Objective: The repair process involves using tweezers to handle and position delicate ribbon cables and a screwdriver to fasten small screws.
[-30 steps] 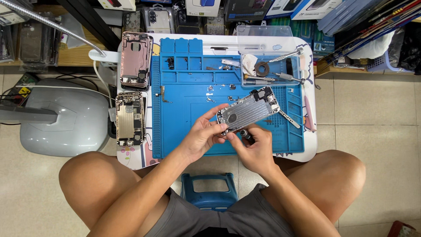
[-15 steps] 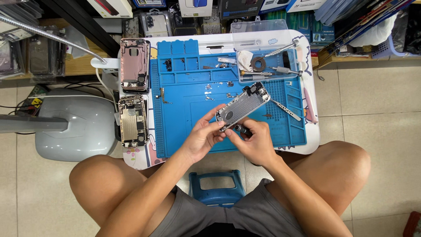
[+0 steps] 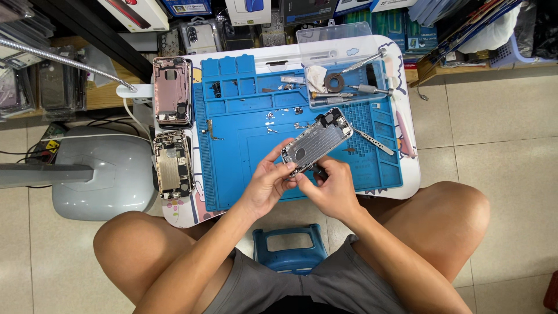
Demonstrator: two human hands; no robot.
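Seen from above, a seated person's two bare hands meet over the near edge of a blue work mat point(image 3: 244, 163). The left hand point(image 3: 268, 185) is curled closed around the lower end of an opened phone chassis point(image 3: 317, 142), thumb on top and fingers beneath. The right hand point(image 3: 329, 187) is closed just beside it, fingers folded around a small dark tool point(image 3: 318, 171) of which only a stub shows; its tip is hidden under the phone's edge, so what it touches cannot be made out.

The chassis is held off the mat, tilted, its silver inner face up. Its long axis runs diagonally, from the lower left at the hands to the upper right, where a dark cluster of parts sits at the far end.

Just right of that far end, a thin metal strip point(image 3: 367, 139) lies on the mat. Beyond it, a clear tray point(image 3: 343, 87) holds screwdrivers and a dark ring. Small screws and bits scattered on the mat's upper middle are too small to identify.

Left of the mat, two more opened phones lie upright in line: a pinkish one point(image 3: 172, 91) farther away, a grey one point(image 3: 172, 164) nearer. The mat's centre beneath the hands is bare, with open room to the left. A white tabletop point(image 3: 410, 116) edges the mat; the person's knees frame a blue stool point(image 3: 289, 250) below.
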